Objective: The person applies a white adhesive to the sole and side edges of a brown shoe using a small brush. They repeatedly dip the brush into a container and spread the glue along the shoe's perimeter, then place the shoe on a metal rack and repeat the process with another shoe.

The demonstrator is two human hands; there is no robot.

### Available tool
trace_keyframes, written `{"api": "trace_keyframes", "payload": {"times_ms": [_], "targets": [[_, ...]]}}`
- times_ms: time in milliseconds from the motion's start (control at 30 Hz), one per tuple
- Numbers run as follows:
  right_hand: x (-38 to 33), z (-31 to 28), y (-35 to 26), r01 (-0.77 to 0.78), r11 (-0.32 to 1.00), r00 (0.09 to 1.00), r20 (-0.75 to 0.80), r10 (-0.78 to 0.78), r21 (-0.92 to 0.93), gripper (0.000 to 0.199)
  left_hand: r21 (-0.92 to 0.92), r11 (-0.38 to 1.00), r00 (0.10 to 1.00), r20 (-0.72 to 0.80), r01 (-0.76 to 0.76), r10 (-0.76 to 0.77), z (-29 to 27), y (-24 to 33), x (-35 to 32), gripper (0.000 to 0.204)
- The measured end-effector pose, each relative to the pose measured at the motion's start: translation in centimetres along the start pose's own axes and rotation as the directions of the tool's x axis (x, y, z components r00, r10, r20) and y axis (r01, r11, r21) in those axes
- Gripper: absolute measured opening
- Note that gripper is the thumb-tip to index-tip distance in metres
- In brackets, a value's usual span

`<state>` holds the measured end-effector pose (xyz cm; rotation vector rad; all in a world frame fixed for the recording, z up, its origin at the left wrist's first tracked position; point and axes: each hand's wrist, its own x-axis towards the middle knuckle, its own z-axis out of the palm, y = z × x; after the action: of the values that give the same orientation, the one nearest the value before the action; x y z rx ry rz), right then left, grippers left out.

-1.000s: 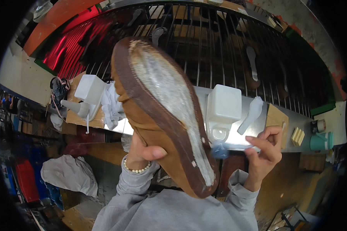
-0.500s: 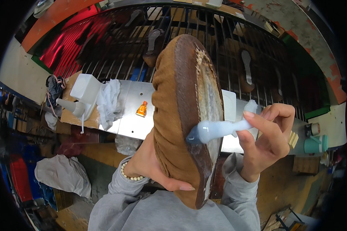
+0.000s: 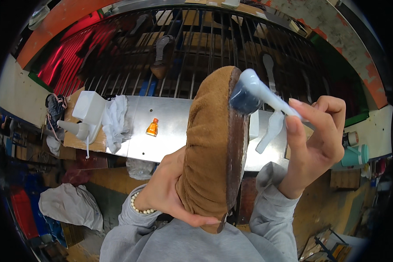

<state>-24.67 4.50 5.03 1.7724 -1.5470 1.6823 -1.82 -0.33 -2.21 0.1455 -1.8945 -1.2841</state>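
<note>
My left hand [image 3: 168,187] grips a brown suede shoe upper [image 3: 207,148] near its lower end. The shoe stands on end, gathered side toward the left, its dark brown bottom edge turned right. Between thumb and fingers of my right hand [image 3: 316,131] is the handle of a brush [image 3: 255,91] thickly coated with whitish glue. Its dark bristle end rests against the shoe's edge near the upper end. Most of the shoe's underside is turned out of sight. A pale, wet-looking strip [image 3: 270,131] shows below the brush handle; what it is I cannot make out.
Beyond the metal bench [image 3: 170,113] runs a barred rack [image 3: 196,56] carrying several soles, one [image 3: 161,54] with a whitish face. On the bench are a small orange bottle [image 3: 152,127], crumpled white cloth [image 3: 115,124] and a white squeeze bottle [image 3: 76,129]. A green mug [image 3: 353,155] stands right.
The brush has moved from low on the shoe's edge up to its upper end. The shoe has turned, hiding most of its underside, and its top sits lower and further right.
</note>
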Motion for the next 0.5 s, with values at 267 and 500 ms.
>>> {"api": "trace_keyframes", "payload": {"times_ms": [267,500], "targets": [[0.6,-0.6,2.0,0.045,0.985,0.997,0.062,-0.056,0.167,0.031,0.004,0.998,0.998,-0.008,-0.064,0.064,0.4,-0.7,-0.4,0.101],[0.2,-0.8,3.0,0.090,0.955,0.988,0.099,-0.123,0.283,0.047,-0.035,0.995,0.995,0.029,0.098,-0.097,0.4,0.3,-1.6,0.106]]}}
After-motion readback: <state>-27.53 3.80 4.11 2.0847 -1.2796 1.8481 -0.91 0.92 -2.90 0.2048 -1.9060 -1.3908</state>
